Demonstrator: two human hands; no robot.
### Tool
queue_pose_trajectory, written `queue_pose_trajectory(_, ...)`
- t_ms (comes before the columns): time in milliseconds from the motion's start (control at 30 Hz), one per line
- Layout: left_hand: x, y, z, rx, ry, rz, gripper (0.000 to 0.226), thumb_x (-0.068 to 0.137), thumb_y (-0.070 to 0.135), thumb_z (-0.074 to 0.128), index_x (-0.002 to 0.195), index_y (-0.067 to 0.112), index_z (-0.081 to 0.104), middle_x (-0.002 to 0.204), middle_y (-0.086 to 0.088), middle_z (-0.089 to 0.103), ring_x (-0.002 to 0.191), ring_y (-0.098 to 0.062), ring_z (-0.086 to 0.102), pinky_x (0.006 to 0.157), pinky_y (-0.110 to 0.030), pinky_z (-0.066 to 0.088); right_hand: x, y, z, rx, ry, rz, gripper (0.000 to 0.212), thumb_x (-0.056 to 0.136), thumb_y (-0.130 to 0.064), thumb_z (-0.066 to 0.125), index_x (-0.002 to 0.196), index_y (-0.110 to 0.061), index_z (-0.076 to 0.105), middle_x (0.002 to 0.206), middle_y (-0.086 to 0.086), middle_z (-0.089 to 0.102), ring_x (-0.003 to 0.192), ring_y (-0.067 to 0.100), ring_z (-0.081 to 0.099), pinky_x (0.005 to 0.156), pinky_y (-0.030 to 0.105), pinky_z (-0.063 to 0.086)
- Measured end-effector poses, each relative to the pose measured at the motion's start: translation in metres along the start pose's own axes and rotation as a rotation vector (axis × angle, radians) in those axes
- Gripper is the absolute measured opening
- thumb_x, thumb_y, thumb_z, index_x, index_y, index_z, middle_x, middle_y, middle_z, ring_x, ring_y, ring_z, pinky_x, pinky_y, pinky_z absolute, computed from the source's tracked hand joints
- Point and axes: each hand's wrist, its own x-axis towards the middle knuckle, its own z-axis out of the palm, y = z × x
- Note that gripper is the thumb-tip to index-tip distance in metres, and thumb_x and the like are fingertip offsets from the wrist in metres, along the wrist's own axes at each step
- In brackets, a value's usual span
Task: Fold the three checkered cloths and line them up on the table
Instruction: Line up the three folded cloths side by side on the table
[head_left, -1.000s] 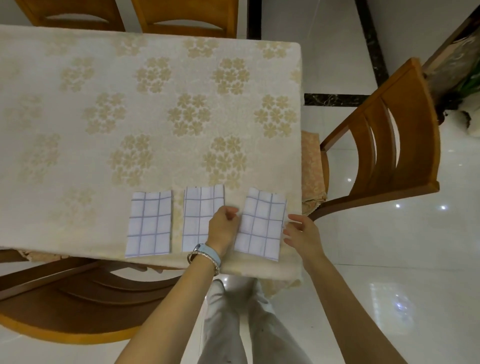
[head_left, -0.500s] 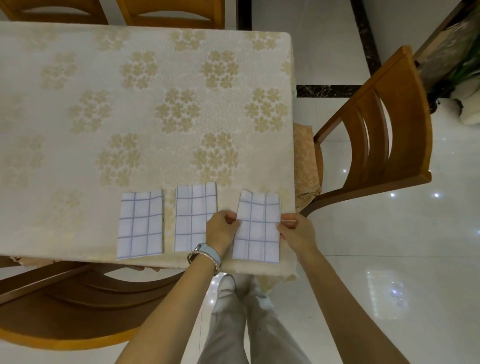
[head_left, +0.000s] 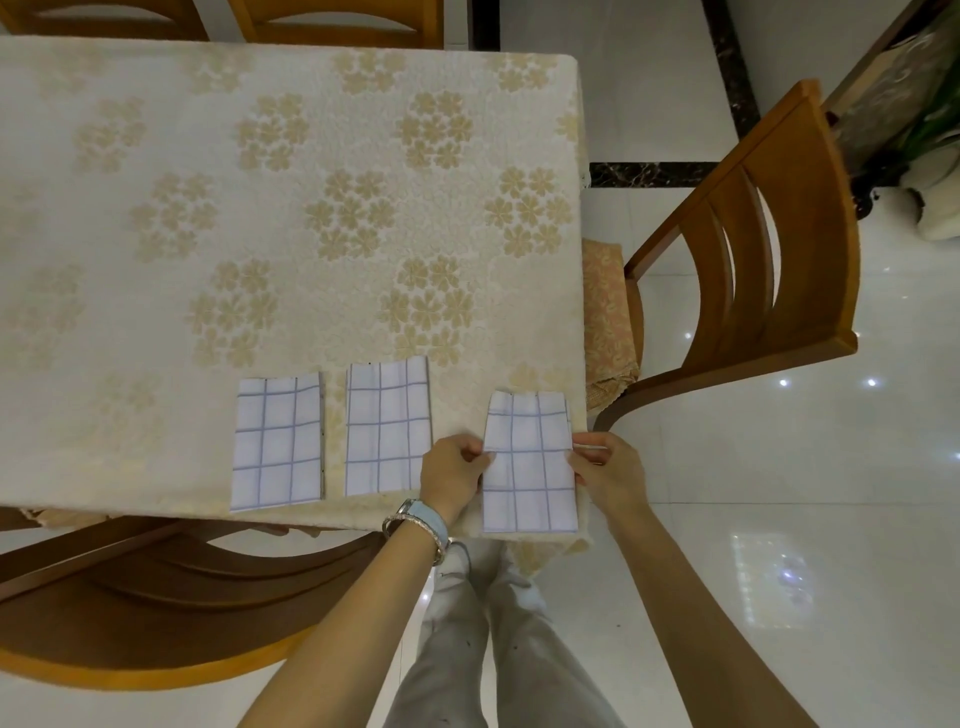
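1. Head view, looking down: 3 folded checkered cloths lie in a row along the near edge of the table (head_left: 156, 291), which is covered by a cream tablecloth with a gold flower print.
2. Left cloth (head_left: 278, 441): flat, folded to a tall rectangle, white with blue grid lines, untouched by either hand.
3. Middle cloth (head_left: 387, 426): flat, same fold, just beside the left cloth with a narrow strip of tablecloth between them. Its near right corner is hidden behind the left hand.
4. Right cloth (head_left: 529, 462): set apart from the middle cloth by a wider gap and lying nearer the table edge than the other 2; its near end reaches the rim of the table at the corner.
5. Left hand (head_left: 451, 475): fingers curled, pinching the left long edge of the right cloth about halfway along. A watch and a bracelet sit on this wrist.
6. Right hand (head_left: 609, 475): fingers curled, pinching the right long edge of the same cloth, opposite the left hand.
7. Surroundings: 1 wooden chair (head_left: 753, 270) stands at the right end of the table, with a patterned seat cushion. Another chair (head_left: 156, 613) is pushed in at the near side, left of the person's legs. Floor: glossy white tile.
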Motion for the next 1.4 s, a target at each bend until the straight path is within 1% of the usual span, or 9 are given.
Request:
queue_pose_trajectory(233,0.001,0.002,-0.001,0.049,0.042,-0.014,0.02,0.09,0.024,0.066,0.07,0.025,0.061,0.071,0.004,0.064,0.077,-0.018,0.063,0.077,-0.031,0.053,0.0,-0.001,0.003,-0.033,0.007,-0.034,0.018,0.085,-0.007,0.07,0.096,-0.021,0.065,0.092,0.003,0.07,0.092,0.024,0.068,0.088,0.049,0.056)
queue_pose_trajectory(400,0.0,0.006,-0.002,0.107,-0.005,0.018,0.015,0.092,0.028,0.063,0.079,0.02,0.066,0.082,-0.002,0.07,0.083,-0.02,0.064,0.079,-0.033,0.053,0.0,0.001,0.001,-0.049,0.024,0.005,0.019,0.086,-0.008,0.07,0.102,-0.015,0.065,0.099,0.007,0.07,0.095,0.025,0.067,0.089,0.05,0.056)
queue_pose_trajectory(600,-0.002,0.012,-0.003,0.176,0.015,0.011,0.016,0.092,0.033,0.061,0.085,0.019,0.066,0.083,-0.003,0.07,0.083,-0.021,0.065,0.079,-0.035,0.054,-0.001,0.004,0.001,-0.057,0.032,0.007,0.022,0.087,-0.012,0.07,0.108,-0.012,0.065,0.104,0.009,0.069,0.098,0.026,0.065,0.092,0.05,0.054)
queue_pose_trajectory(667,-0.005,0.015,-0.005,0.203,0.053,-0.002,0.017,0.093,0.036,0.06,0.093,0.02,0.065,0.087,0.001,0.068,0.085,-0.02,0.064,0.076,-0.032,0.053,-0.003,0.0,-0.001,-0.057,0.047,-0.003,0.022,0.088,-0.013,0.069,0.109,-0.014,0.063,0.103,0.005,0.068,0.095,0.023,0.065,0.091,0.044,0.054)
queue_pose_trajectory(833,-0.016,0.018,-0.03,0.197,0.208,0.008,0.021,0.094,0.035,0.058,0.104,0.018,0.063,0.095,0.004,0.065,0.088,-0.02,0.063,0.075,-0.033,0.054,-0.013,-0.021,-0.003,-0.058,0.124,-0.125,0.025,0.091,-0.016,0.065,0.115,-0.017,0.059,0.104,-0.001,0.062,0.085,0.013,0.059,0.072,0.022,0.043)
queue_pose_trajectory(967,-0.02,-0.001,-0.069,0.091,0.354,0.036,0.018,0.095,0.025,0.058,0.11,0.016,0.064,0.105,-0.001,0.066,0.094,-0.019,0.062,0.079,-0.033,0.053,-0.02,-0.047,0.022,0.023,0.011,-0.196,0.023,0.092,-0.012,0.064,0.114,-0.016,0.058,0.1,-0.004,0.06,0.082,0.002,0.058,0.065,0.01,0.042)
queue_pose_trajectory(1100,-0.014,-0.027,-0.11,0.046,0.432,-0.035,0.023,0.093,0.015,0.06,0.115,0.008,0.06,0.111,-0.013,0.062,0.094,-0.023,0.057,0.076,-0.028,0.042,-0.026,-0.064,0.069,0.019,-0.106,-0.202,0.02,0.091,-0.011,0.065,0.11,-0.015,0.059,0.096,-0.001,0.061,0.079,0.005,0.059,0.058,0.004,0.043)
queue_pose_trajectory(1200,-0.008,-0.038,-0.126,0.035,0.412,-0.108,0.029,0.094,0.011,0.059,0.121,0.003,0.057,0.115,-0.016,0.062,0.101,-0.027,0.059,0.076,-0.026,0.039,-0.026,-0.069,0.101,-0.027,-0.173,-0.175,0.021,0.091,-0.011,0.064,0.111,-0.014,0.059,0.097,0.001,0.062,0.086,0.015,0.061,0.066,0.012,0.043)
queue_pose_trajectory(1400,0.004,-0.051,-0.132,-0.036,0.379,-0.148,0.031,0.094,0.012,0.059,0.124,0.004,0.057,0.119,-0.015,0.064,0.111,-0.031,0.059,0.089,-0.032,0.046,-0.024,-0.071,0.14,-0.144,-0.254,-0.157,0.026,0.092,-0.009,0.061,0.117,-0.012,0.054,0.096,0.003,0.062,0.087,0.018,0.061,0.068,0.014,0.044)
